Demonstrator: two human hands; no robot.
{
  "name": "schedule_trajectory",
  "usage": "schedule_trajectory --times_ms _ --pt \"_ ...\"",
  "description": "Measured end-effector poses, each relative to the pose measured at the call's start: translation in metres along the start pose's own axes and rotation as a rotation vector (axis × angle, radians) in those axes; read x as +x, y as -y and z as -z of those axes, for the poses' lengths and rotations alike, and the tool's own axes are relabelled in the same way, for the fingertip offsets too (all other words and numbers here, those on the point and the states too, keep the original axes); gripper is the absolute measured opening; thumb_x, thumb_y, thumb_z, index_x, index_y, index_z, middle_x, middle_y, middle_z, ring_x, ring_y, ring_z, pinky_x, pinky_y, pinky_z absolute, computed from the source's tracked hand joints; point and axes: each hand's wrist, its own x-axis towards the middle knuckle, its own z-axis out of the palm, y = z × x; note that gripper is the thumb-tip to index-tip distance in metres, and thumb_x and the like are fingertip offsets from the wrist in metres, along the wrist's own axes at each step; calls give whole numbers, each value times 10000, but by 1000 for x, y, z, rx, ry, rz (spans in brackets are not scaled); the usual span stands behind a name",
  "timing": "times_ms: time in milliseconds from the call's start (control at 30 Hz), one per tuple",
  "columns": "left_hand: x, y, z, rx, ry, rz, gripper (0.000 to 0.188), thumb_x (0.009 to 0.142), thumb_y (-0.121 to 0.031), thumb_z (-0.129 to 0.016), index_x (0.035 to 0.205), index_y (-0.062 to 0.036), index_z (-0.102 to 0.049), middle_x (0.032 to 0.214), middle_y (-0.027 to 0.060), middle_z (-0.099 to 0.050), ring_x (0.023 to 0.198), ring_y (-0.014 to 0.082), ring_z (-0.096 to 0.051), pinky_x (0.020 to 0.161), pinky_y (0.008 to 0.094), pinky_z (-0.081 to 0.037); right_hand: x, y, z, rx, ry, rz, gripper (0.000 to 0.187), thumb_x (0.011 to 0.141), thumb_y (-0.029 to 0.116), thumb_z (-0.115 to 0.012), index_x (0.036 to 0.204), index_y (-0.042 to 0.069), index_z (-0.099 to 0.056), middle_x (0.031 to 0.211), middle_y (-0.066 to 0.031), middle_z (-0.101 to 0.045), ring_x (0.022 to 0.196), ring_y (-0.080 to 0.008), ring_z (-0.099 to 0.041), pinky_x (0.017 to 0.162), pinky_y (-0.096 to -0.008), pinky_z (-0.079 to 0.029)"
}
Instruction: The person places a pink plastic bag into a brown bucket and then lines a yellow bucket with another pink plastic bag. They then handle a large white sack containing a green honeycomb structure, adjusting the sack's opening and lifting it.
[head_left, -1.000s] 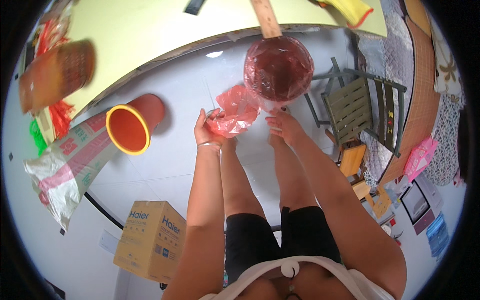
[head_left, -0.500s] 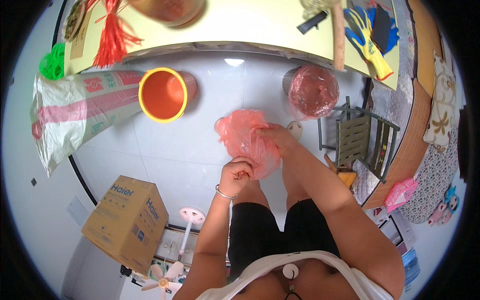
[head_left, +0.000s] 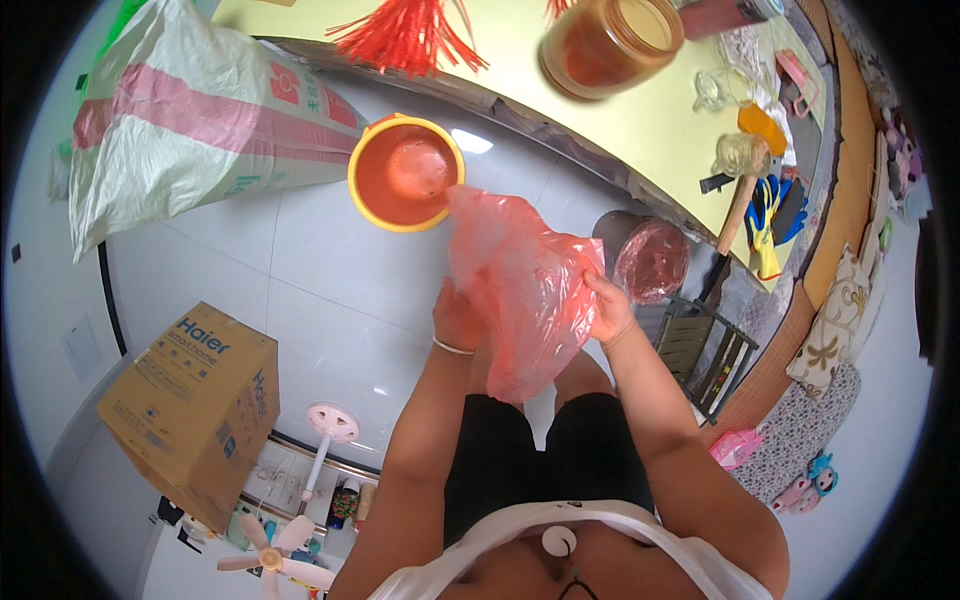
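A thin, see-through red plastic bag (head_left: 530, 290) hangs spread out in front of my legs, held up between both hands. My left hand (head_left: 458, 318) grips its left side, with the fingertips partly hidden behind the film. On the right edge, my right hand (head_left: 610, 306) pinches the bag between thumb and fingers. Just beyond the bag's upper left corner stands an orange bucket (head_left: 385, 175) with a yellow rim. To the right of my right hand is a dark waste bin (head_left: 618, 237) lined with similar red film (head_left: 655, 262).
A large woven sack (head_left: 215, 110) lies at the far left. The pale yellow table (head_left: 500, 65) holds a brown jar (head_left: 600, 50), red tassels (head_left: 405, 35) and work gloves (head_left: 768, 225). A folding chair (head_left: 705, 350) is at the right, a cardboard box (head_left: 195, 400) at the lower left.
The bag, bunched up before, is spread wider. My right hand has moved to its right edge. The view has turned, so the bucket and bin sit elsewhere in the picture.
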Motion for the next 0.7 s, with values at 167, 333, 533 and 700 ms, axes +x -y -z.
schedule_trajectory --times_ms 167,333,533,700 --pt "1 -52 -8 335 -206 -234 493 885 -107 -581 1346 -12 -434 1306 115 -524 1213 256 -490 1012 386 -418 18 18 -11 -280 -131 97 366 907 118 -593 1252 16 -527 1174 -126 -618 1073 -237 -608 948 -398 -489" --pt "-17 -91 -19 398 -486 -315 280 879 -32 -578 1156 9 -576 1129 109 -619 1011 217 -595 907 355 -490 47 30 -15 -202 -220 221 343 897 97 -610 1224 15 -544 1147 -116 -629 1036 -227 -625 907 -379 -518" --pt "-44 -110 18 572 -709 -388 82 875 -21 -603 940 18 -633 931 115 -674 839 202 -639 792 332 -534 78 47 14 -168 -244 155 335 856 -5 -604 1188 3 -569 1100 -112 -641 1006 -222 -626 905 -375 -510" --pt "-51 -98 -5 616 -720 -540 64 889 -44 -601 909 9 -631 906 116 -679 798 203 -645 758 341 -546 84 70 75 -195 -363 106 399 788 -61 -629 1179 -2 -577 1040 -96 -645 970 -207 -626 858 -331 -504"
